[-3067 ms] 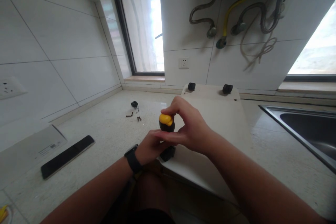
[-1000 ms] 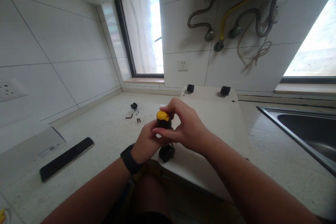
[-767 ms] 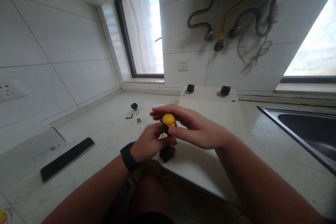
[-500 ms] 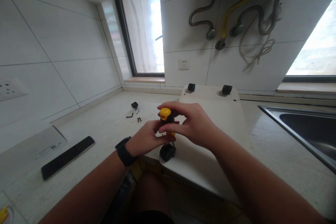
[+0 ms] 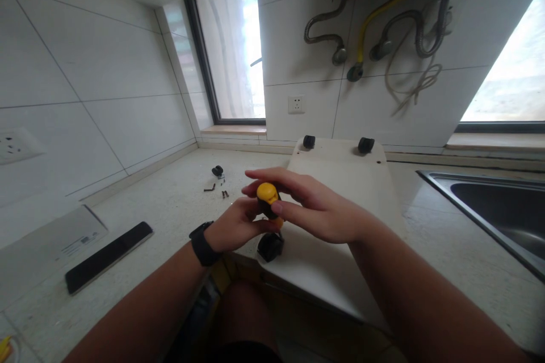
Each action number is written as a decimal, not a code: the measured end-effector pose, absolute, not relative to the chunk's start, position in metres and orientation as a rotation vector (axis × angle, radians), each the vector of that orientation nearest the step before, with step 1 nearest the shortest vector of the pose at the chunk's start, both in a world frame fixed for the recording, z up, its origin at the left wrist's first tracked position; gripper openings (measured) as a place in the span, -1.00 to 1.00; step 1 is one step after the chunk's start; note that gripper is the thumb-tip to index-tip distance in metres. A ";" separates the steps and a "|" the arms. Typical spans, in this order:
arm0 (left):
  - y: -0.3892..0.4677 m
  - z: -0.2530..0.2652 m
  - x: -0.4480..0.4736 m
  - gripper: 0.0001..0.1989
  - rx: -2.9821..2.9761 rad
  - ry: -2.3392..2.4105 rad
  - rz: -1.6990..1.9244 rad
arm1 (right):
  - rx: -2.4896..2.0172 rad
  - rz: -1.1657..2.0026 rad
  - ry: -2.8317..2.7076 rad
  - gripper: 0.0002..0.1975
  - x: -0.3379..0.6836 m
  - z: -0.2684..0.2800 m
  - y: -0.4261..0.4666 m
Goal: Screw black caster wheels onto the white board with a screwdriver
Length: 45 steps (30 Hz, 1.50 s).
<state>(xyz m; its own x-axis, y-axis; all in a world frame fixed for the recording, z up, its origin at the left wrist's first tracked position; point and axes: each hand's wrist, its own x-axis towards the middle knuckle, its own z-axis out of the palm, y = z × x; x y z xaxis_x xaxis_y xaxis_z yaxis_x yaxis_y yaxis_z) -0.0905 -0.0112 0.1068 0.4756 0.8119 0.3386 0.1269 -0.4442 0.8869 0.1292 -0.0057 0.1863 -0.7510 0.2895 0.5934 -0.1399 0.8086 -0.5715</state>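
Observation:
A yellow-and-black screwdriver (image 5: pixel 267 193) stands nearly upright over the near left corner of a white panel (image 5: pixel 349 187). My right hand (image 5: pixel 321 210) holds its handle between the thumb and the fingers, which stretch out past it. My left hand (image 5: pixel 236 224), with a black watch (image 5: pixel 205 245) on the wrist, closes around the lower part of the screwdriver. Right below sits a black caster wheel (image 5: pixel 270 247) at the panel's corner, the shaft coming down beside it. The tip is too small to make out.
Two casters (image 5: pixel 309 142) (image 5: pixel 365 145) stand on the panel's far end. A loose caster (image 5: pixel 217 171), several screws (image 5: pixel 225 194) and a hex key (image 5: pixel 209 188) lie on the counter. A black bar-shaped object (image 5: pixel 109 256) is at left; a steel sink (image 5: pixel 498 215) at right.
My right hand has opened its fingers somewhat and shifted around the handle, its thumb now higher up near the yellow cap. The screwdriver leans slightly more. My left hand stays in place.

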 end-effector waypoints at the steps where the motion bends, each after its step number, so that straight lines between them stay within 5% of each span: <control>1: -0.009 0.106 -0.093 -0.84 1.861 0.771 0.982 | -0.099 0.843 -2.312 -0.53 0.131 0.187 -0.005; 12: -0.016 0.109 -0.084 -0.65 2.045 1.018 1.188 | -0.456 0.643 -2.042 -0.64 0.116 0.180 -0.007; 18: -0.026 0.106 -0.067 -0.81 1.868 1.091 1.330 | -0.544 0.186 -1.962 -0.61 0.105 0.171 -0.007; 21: -0.021 0.105 -0.070 -0.82 1.927 1.093 1.284 | -0.424 0.432 -2.043 -0.69 0.113 0.173 -0.003; 25: -0.010 0.102 -0.085 -0.81 1.898 0.870 1.065 | -0.093 0.939 -2.157 -0.48 0.129 0.179 0.004; 28: -0.007 0.103 -0.094 -0.80 1.890 0.729 0.879 | 0.011 1.036 -2.234 -0.46 0.134 0.183 0.006; 34: -0.009 0.114 -0.101 -0.70 1.950 0.691 0.737 | -0.159 0.838 -2.265 -0.65 0.133 0.187 0.000; 38: -0.012 0.118 -0.095 -0.56 1.922 0.779 0.909 | -0.246 0.591 -2.284 -0.64 0.127 0.183 -0.004; 45: -0.019 0.111 -0.073 -0.61 1.830 0.992 1.195 | -0.545 0.222 -2.135 -0.71 0.110 0.179 -0.013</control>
